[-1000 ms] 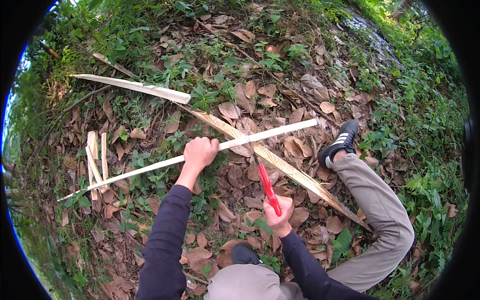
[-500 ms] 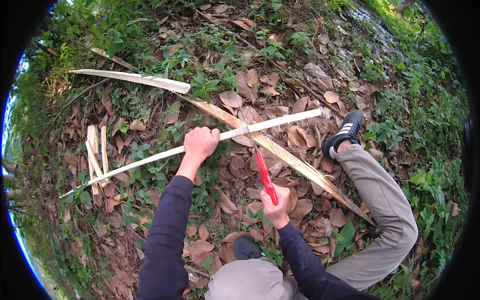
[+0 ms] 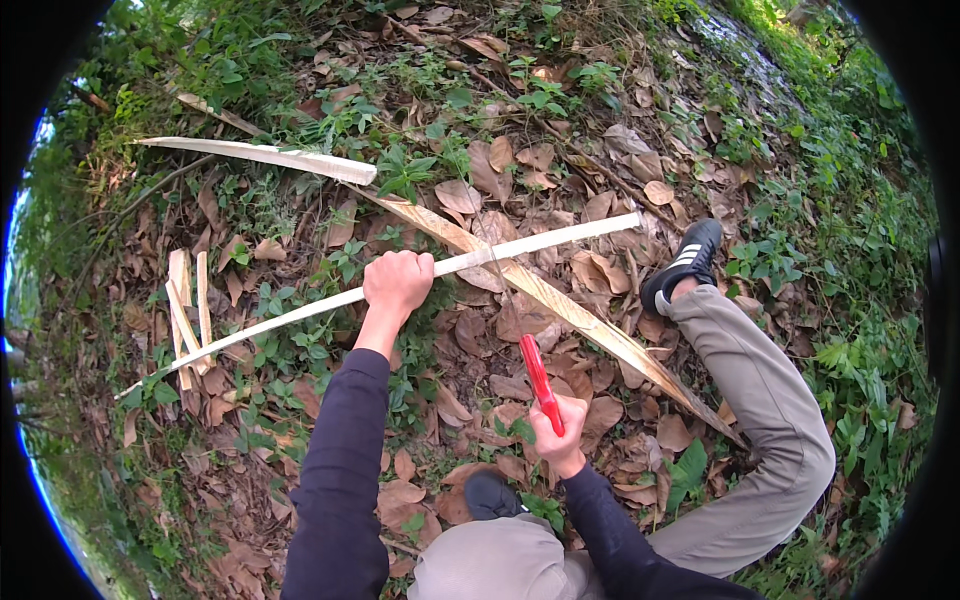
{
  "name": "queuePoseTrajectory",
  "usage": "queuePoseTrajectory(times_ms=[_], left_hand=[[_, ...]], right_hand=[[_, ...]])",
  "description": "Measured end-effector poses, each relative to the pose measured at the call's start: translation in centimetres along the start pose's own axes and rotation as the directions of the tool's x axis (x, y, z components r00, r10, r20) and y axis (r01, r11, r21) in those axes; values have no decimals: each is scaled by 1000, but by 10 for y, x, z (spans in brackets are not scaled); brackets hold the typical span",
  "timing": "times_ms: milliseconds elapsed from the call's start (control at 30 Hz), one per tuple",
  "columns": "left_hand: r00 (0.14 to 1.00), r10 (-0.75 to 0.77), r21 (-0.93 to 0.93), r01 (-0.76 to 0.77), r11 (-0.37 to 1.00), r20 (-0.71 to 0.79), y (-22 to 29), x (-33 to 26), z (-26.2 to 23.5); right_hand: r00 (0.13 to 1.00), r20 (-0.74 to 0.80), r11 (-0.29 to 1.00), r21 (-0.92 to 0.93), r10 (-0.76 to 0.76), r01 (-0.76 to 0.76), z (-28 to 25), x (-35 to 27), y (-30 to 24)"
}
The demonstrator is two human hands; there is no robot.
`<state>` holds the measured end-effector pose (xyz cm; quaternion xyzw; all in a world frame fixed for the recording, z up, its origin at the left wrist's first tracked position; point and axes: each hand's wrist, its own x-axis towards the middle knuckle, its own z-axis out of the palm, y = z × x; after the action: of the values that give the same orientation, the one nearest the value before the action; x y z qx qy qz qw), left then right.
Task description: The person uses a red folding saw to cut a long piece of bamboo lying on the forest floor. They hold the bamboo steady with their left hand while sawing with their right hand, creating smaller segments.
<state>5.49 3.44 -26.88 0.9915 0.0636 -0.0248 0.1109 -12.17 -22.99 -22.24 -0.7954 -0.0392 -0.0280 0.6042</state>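
Observation:
A long pale wooden strip (image 3: 560, 237) lies slantwise in front of me, crossing over a rougher split plank (image 3: 575, 312). My left hand (image 3: 397, 281) is closed around the strip, left of where the two cross. In my right hand (image 3: 559, 433) is the red handle of a handsaw (image 3: 537, 370), gripped near its lower end. Its thin blade, seen nearly edge-on, reaches up from the handle to the strip near the crossing. How deep the blade sits in the wood cannot be made out.
Several short wooden pieces (image 3: 182, 312) lie at the left, by the strip's thin end. Another pale wooden strip (image 3: 270, 155) rests farther off on the left. Brown leaves and green plants cover the ground. My black shoe (image 3: 693, 262) stands beyond the plank's right side.
My right hand has drawn the saw back toward me and slightly right, so more blade shows below the strip. My left hand keeps its grip, nearly still.

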Motion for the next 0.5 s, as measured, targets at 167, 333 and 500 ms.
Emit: queuePoseTrajectory(times_ms=[167, 333, 500], left_hand=[[997, 70, -27, -69, 997, 27, -4, -3, -2], [998, 15, -53, -12, 999, 62, -5, 3, -5], [991, 44, -61, -37, 997, 125, 1, 7, -10]], right_hand=[[998, 35, 999, -13, -50, 50, 7, 8, -11], [998, -2, 997, 26, 68, -68, 8, 5, -19], [998, 14, 996, 58, 63, -64, -9, 4, -5]])
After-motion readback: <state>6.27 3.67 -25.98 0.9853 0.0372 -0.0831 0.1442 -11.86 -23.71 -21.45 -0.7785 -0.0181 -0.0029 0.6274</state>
